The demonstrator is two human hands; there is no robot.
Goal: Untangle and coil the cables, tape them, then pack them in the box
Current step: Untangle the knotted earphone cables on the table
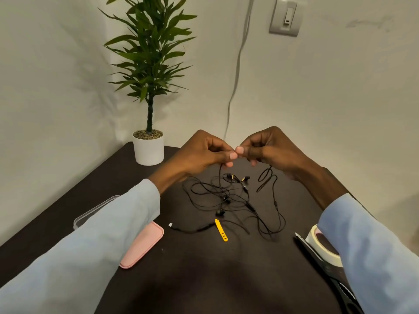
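Untangling stage. My left hand (204, 152) and right hand (267, 150) are raised over the desk (204, 279), thumbs nearly meeting, each pinching a black strand. The cables (233, 200) lie knotted below, at 6 o'clock of both. Tape roll (317, 243) at 4 o'clock. Next, likely: draw one strand free, slowly.

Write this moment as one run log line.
stage: untangling | left hand: pinches cable | right hand: pinches cable | cables: tangled on table | tape: untouched
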